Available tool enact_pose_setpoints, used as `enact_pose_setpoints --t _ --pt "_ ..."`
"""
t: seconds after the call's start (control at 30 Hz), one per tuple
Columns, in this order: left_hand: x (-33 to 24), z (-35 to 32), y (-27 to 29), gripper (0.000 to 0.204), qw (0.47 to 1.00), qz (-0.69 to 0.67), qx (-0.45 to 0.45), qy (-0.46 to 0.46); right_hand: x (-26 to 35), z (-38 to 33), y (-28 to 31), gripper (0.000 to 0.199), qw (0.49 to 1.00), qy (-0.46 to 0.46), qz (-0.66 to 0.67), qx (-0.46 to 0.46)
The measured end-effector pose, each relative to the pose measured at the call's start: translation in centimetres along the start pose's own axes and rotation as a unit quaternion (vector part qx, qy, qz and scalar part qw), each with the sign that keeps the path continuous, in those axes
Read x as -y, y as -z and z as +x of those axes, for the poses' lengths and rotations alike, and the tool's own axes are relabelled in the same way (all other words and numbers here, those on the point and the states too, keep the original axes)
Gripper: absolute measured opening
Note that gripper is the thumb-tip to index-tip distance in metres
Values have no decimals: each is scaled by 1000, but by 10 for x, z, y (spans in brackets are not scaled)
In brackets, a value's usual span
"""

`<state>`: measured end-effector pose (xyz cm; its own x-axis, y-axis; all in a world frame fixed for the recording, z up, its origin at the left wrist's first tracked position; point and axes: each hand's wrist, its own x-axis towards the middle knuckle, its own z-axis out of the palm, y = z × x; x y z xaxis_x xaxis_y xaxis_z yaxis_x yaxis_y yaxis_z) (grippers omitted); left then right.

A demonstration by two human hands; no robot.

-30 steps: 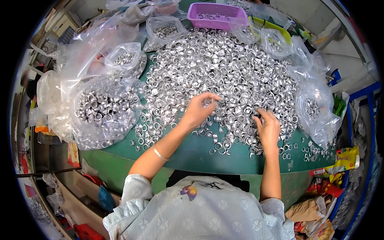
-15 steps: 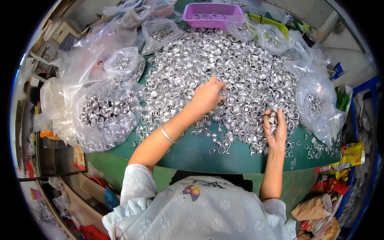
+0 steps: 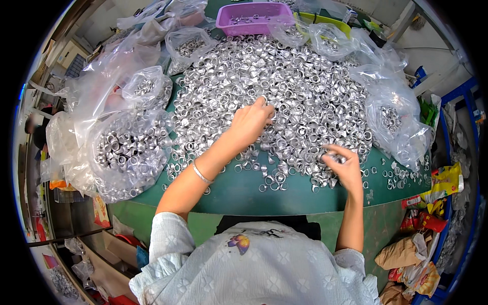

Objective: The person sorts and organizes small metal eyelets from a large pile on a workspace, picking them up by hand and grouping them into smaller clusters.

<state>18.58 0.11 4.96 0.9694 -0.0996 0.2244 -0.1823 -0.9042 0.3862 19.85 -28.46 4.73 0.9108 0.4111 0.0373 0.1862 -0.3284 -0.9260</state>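
A big heap of small silver metal rings (image 3: 284,86) covers a green table (image 3: 284,195). My left hand (image 3: 251,122) reaches into the middle of the heap, fingers curled down on the rings; a thin bracelet sits on that forearm. My right hand (image 3: 345,165) is raised at the heap's near right edge, its fingers closed around a few of the rings.
Clear plastic bags full of rings stand left (image 3: 127,152) and right (image 3: 396,124). A purple basket (image 3: 251,15) and a yellow-green tray (image 3: 320,20) sit at the far edge. Snack wrappers and boxes lie on the floor at right (image 3: 432,203).
My left hand has reached farther forward into the heap. My right hand has lifted off the rings at the near right and closed around some.
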Motion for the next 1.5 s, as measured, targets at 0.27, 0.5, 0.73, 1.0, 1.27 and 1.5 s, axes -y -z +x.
enact_pose_setpoints --t 0.27,0.5,0.73,1.0,1.27,1.5 --pt "9 -5 6 16 997 -75 -17 32 20 -15 -33 24 878 10 -463 -121" --pt "35 -10 -11 15 938 -319 -94 102 8 -18 -36 27 873 38 -473 -115" --pt "-1 -29 25 22 570 -772 -69 273 -4 -22 -21 19 929 64 -347 -115" --pt "-35 -80 -2 26 342 -877 30 337 -19 -16 -2 10 864 -133 483 -56" --pt "-93 -99 -28 23 314 -879 -67 353 -5 -12 -47 34 749 -186 617 152" --pt "-104 -106 -53 25 407 -823 -332 215 36 -34 -143 46 976 129 143 -105"
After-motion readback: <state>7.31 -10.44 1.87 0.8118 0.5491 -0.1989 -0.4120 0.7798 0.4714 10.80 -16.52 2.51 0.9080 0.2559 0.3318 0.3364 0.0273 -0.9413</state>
